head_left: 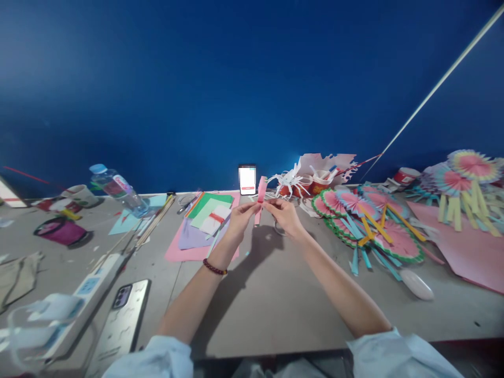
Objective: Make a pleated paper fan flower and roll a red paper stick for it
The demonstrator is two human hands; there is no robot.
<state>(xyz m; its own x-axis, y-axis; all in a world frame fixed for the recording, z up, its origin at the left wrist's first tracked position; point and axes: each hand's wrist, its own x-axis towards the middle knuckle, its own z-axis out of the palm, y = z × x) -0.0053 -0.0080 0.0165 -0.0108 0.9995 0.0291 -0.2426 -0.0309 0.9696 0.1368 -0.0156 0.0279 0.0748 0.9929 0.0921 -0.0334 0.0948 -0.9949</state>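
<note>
A narrow pink folded paper strip (pixel 262 188) stands upright between my two hands, above the table. My left hand (pixel 243 215) pinches it near its middle from the left. From the right, the fingers of my right hand (pixel 286 214) close on it at about the same height. A small red band or thread seems to cross the strip where the fingertips meet, too small to make out. Behind the strip a lit phone (pixel 248 179) leans on the blue wall. Left of my hands lie stacked coloured paper sheets (pixel 210 205).
To the right are several pleated paper rosettes (pixel 397 239), a pink sheet (pixel 468 252) and a white oval object (pixel 416 284). On the left stand a water bottle (pixel 120 189), a purple spool (pixel 61 231), a power strip (pixel 84 302) and a silver phone (pixel 122 320).
</note>
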